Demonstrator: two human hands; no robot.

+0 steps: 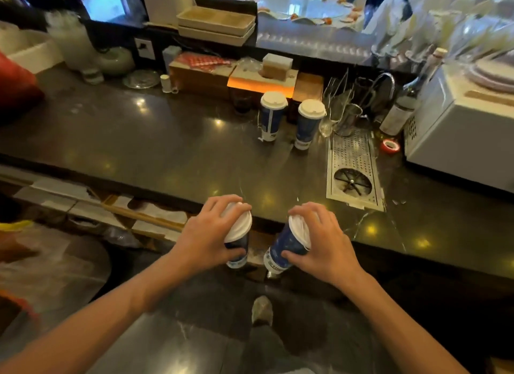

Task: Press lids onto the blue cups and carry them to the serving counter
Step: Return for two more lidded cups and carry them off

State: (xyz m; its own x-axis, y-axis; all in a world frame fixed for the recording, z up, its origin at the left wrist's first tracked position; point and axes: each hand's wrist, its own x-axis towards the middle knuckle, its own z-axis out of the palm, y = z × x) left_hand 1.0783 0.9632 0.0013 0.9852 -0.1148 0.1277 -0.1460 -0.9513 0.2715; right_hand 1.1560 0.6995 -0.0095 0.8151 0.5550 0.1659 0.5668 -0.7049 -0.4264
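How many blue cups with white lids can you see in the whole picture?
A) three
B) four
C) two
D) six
B: two lidded cups stand on the dark counter, the far left cup and the far right cup, and each hand holds one more, the left hand and the right hand.

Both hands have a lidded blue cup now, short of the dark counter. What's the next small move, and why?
Probably carry both forward and set them upright on the dark counter beside the two lidded cups already standing there. The left hand and right hand each grip a capped cup, held off the near edge and tilted.
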